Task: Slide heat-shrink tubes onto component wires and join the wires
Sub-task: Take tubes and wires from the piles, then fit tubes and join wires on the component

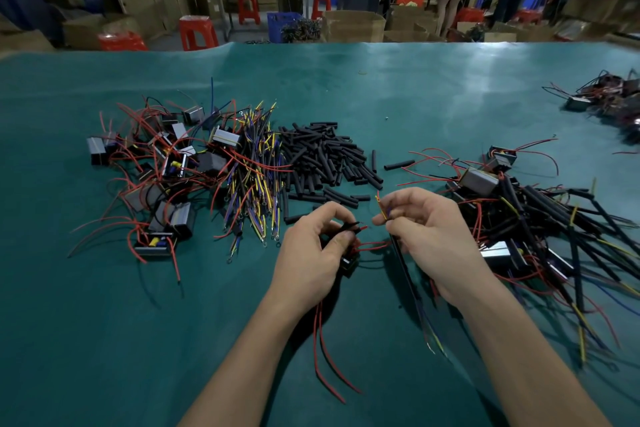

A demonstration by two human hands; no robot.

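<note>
Both forearms extended forward over the green mat [346,87], wrists low, hands nearly meeting just on the near side of the heat-shrink tube pile [325,159].

Left hand [311,253]: knuckles up, fingers curled inward, thumb and forefinger pinched on a short black tube with wire ends at its tip [349,226]. Small black component [348,265] tucked under the same hand's fingers, its red leads [329,357] trailing out below the palm toward the near edge of the mat.

Right hand [426,239]: fingers curled, thumb and forefinger pinching a yellow-and-blue wire bundle [382,210] whose stripped tips stand up just above the fingertips. Long black sleeve of that bundle [407,274] running down under the palm. Tips of the two held pieces close together but apart, a small gap showing between the hands.

Relative to the tube pile: loose wire harnesses [252,180] touching its left side; unworked components with red leads [162,170] further left; sleeved assemblies [540,222] heaped to the right; another heap [609,97] far right, well apart. One stray tube [399,165] lying just right of the pile.
</note>
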